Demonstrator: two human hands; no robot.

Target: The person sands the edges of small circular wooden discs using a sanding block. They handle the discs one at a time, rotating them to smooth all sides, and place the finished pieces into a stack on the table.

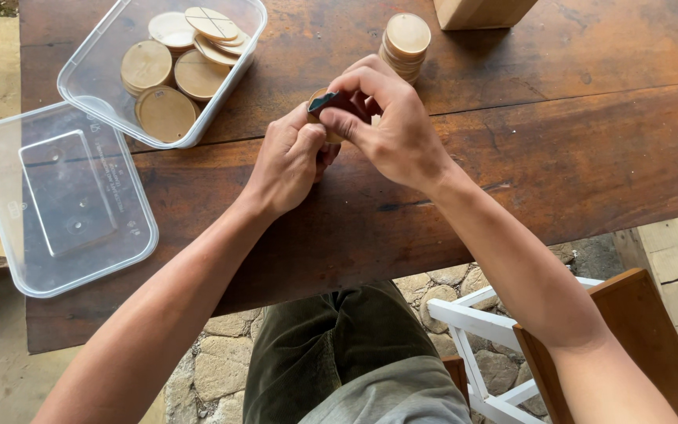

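Nearest me, my left hand (288,157) grips a wooden disc (325,118) over the worktop (559,149); my right hand (390,126) pinches a small dark piece (325,102) against it. Beyond stands a disc stack (406,45).

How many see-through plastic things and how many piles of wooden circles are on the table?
Clear plastic container: 1
Clear plastic lid: 1
Stack of wooden discs: 1
Total: 3
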